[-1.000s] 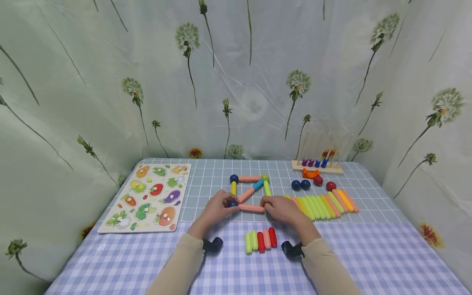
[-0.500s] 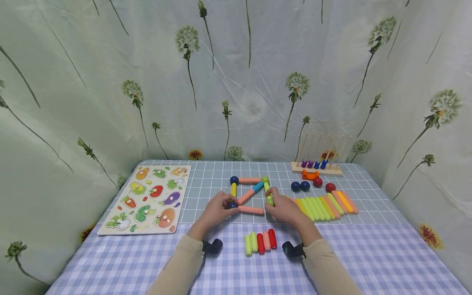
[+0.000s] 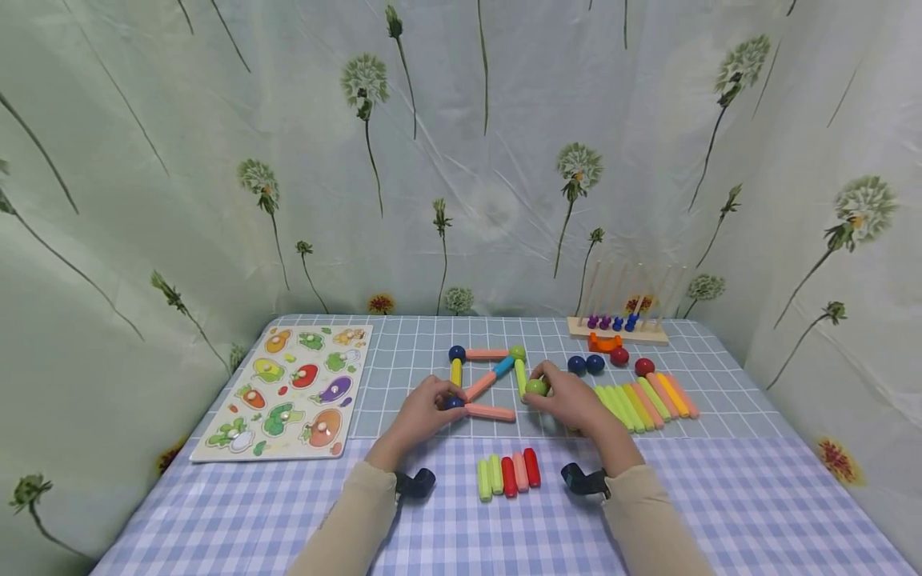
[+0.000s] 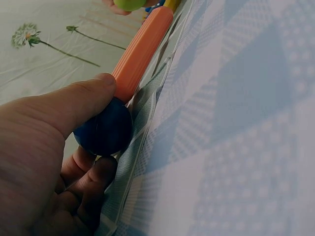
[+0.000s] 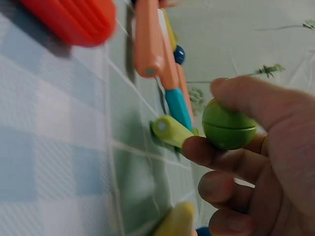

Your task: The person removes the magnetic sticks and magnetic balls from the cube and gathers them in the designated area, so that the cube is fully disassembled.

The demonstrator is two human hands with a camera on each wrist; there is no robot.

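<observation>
My left hand [image 3: 423,410] pinches a dark blue ball [image 4: 104,129] at the near left corner of a flat rod-and-ball frame. A salmon rod [image 4: 142,51] runs right from that ball to a free end. My right hand [image 3: 571,398] pinches a green ball [image 5: 229,125] between thumb and fingertips, just right of a light green rod [image 3: 521,376], whose near end is bare in the right wrist view. A yellow rod [image 3: 456,371], another blue ball [image 3: 457,353], a far salmon rod [image 3: 487,354], a second green ball [image 3: 517,352] and a salmon-and-blue diagonal [image 3: 491,378] form the rest.
Several short rods [image 3: 508,474] lie in front of the frame. A row of longer rods [image 3: 648,400] lies at right, with blue balls [image 3: 587,364] and red balls [image 3: 644,367] behind. A vegetable puzzle board [image 3: 288,392] is at left; a peg stand [image 3: 619,330] stands at back right.
My right hand has drawn the green ball away from the near corner, to the right and slightly farther back, exposing the ends of two rods. My left hand stays on the blue ball.
</observation>
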